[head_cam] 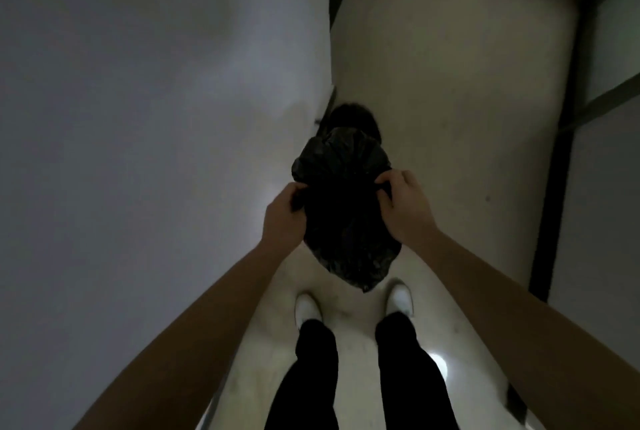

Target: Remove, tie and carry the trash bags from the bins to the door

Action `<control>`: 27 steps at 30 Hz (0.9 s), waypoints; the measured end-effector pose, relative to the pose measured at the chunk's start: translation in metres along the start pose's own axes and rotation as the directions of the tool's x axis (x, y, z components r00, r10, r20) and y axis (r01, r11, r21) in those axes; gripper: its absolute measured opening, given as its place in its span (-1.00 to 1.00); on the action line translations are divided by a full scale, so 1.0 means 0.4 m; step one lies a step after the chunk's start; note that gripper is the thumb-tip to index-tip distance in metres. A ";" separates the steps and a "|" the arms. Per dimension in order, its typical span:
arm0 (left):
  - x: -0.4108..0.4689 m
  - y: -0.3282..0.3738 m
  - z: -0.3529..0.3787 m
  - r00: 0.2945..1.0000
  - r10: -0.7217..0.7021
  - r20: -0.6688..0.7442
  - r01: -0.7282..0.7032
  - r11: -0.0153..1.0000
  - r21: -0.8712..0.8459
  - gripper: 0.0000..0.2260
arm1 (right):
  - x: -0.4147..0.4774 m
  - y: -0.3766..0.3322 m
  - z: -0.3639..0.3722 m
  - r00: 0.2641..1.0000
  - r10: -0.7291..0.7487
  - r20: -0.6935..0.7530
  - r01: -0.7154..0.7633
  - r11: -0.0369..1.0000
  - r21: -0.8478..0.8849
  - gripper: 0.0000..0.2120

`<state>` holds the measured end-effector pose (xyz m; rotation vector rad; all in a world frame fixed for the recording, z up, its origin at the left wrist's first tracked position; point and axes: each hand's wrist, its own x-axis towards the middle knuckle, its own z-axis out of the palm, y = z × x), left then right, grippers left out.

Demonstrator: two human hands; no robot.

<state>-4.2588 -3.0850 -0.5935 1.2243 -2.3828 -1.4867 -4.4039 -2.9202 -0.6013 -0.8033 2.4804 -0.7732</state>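
Note:
A black trash bag [343, 207] hangs in front of me above the floor, between my two hands. My left hand [284, 214] grips the bag's left edge near its top. My right hand [403, 204] pinches the right edge at about the same height. The bag's lower end dangles just ahead of my white shoes [306, 306]. Behind the bag, against the wall, a dark round shape [349, 117] that looks like a small bin stands on the floor; the bag hides most of it.
A pale wall [156, 117] runs close along my left. The cream floor [450, 100] of a narrow corridor stretches ahead. A dark skirting strip [561, 166] and another wall bound it on the right. The scene is dim.

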 end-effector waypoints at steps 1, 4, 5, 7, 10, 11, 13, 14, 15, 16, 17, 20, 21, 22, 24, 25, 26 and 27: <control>0.035 -0.073 0.045 0.999 -0.041 -0.013 0.042 0.999 0.034 -0.81 | 0.025 0.049 0.068 1.000 0.010 0.019 -0.011 1.000 0.007 -0.81; 0.112 -0.317 0.192 0.987 -0.155 -0.044 0.159 0.982 0.103 -0.75 | 0.070 0.207 0.287 0.992 0.046 0.119 -0.046 0.999 -0.006 -0.83; 0.134 -0.404 0.246 0.976 -0.212 -0.054 0.218 0.966 0.138 -0.75 | 0.087 0.264 0.368 0.985 0.050 0.162 -0.048 0.999 -0.019 -0.82; 0.154 -0.540 0.335 0.946 -0.319 -0.054 0.324 0.931 0.169 -0.76 | 0.110 0.362 0.508 0.969 0.081 0.232 -0.076 0.997 -0.031 -0.82; 0.149 -0.667 0.434 0.884 -0.467 -0.025 0.466 0.875 0.134 -0.81 | 0.121 0.474 0.680 0.937 0.122 0.326 -0.110 0.992 -0.055 -0.81; 0.149 -0.717 0.469 0.856 -0.517 -0.023 0.516 0.849 0.118 -0.81 | 0.123 0.509 0.739 0.926 0.128 0.356 -0.117 0.992 -0.053 -0.80; 0.153 -0.809 0.525 0.817 -0.575 -0.036 0.576 0.812 0.096 -0.81 | 0.127 0.565 0.842 0.908 0.137 0.396 -0.136 0.990 -0.031 -0.79; 0.157 -0.834 0.538 0.810 -0.585 -0.035 0.586 0.806 0.083 -0.82 | 0.132 0.577 0.867 0.899 0.145 0.414 -0.147 0.989 -0.027 -0.80; 0.164 -0.861 0.546 0.809 -0.586 -0.046 0.588 0.806 0.070 -0.83 | 0.141 0.590 0.894 0.901 0.138 0.410 -0.144 0.989 -0.017 -0.80; 0.175 -0.890 0.557 0.808 -0.587 -0.058 0.589 0.805 0.061 -0.84 | 0.155 0.602 0.925 0.902 0.130 0.413 -0.138 0.990 -0.009 -0.80; 0.189 -0.923 0.567 0.809 -0.583 -0.070 0.587 0.808 0.058 -0.84 | 0.169 0.619 0.960 0.908 0.110 0.405 -0.122 0.993 0.004 -0.80; 0.215 -0.996 0.580 0.808 -0.587 -0.044 0.589 0.806 0.058 -0.85 | 0.197 0.645 1.027 0.903 0.055 0.427 -0.071 0.997 0.022 -0.78; 0.223 -1.020 0.585 0.810 -0.585 -0.031 0.586 0.809 0.045 -0.87 | 0.207 0.657 1.046 0.909 0.034 0.416 -0.046 0.999 0.020 -0.78; 0.228 -1.034 0.586 0.807 -0.590 -0.032 0.590 0.807 0.010 -0.87 | 0.213 0.661 1.056 0.901 0.040 0.433 -0.048 0.999 0.008 -0.77; 0.241 -1.049 0.587 0.816 -0.576 -0.051 0.575 0.817 -0.043 -0.79 | 0.221 0.668 1.062 0.895 0.058 0.443 -0.049 0.998 -0.031 -0.77; 0.241 -1.053 0.580 0.835 -0.545 -0.076 0.544 0.838 -0.025 -0.77 | 0.219 0.673 1.063 0.899 0.053 0.436 -0.038 0.998 -0.043 -0.76; 0.239 -1.048 0.572 0.841 -0.533 -0.099 0.536 0.844 0.009 -0.77 | 0.213 0.665 1.051 0.900 0.076 0.429 -0.064 0.997 -0.040 -0.76; 0.234 -1.044 0.561 0.853 -0.510 -0.109 0.518 0.853 0.061 -0.78 | 0.207 0.663 1.042 0.904 0.087 0.418 -0.079 0.996 -0.037 -0.75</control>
